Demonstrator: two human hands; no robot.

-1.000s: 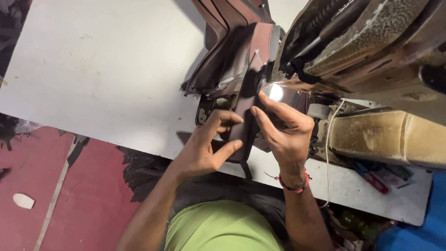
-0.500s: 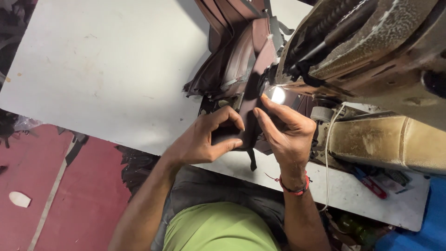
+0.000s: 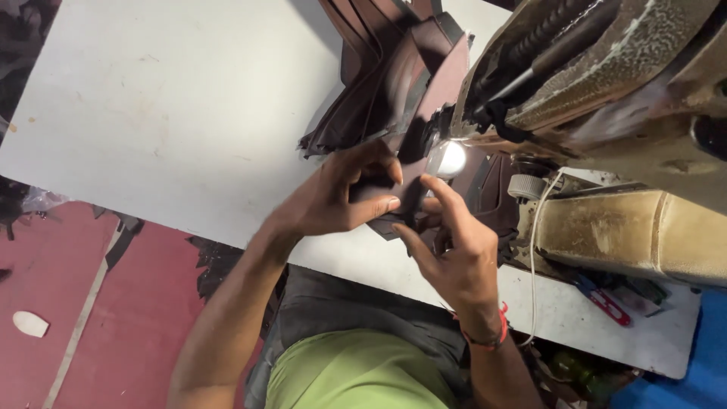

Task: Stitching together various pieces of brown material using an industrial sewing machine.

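Leather piece (image 3: 413, 198), dark brown, sits pinched between both hands under the sewing machine's lamp (image 3: 452, 159); left hand (image 3: 333, 198) at its 9 o'clock grips it with thumb and fingers, right hand (image 3: 454, 250) at 5 o'clock clamps its lower edge

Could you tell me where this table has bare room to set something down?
The widest free patch is the white table top left of the stack of brown leather pieces and beyond the left hand. A narrow strip lies below the right hand, toward the red snips. It is crowded around the sewing machine and its lamp.
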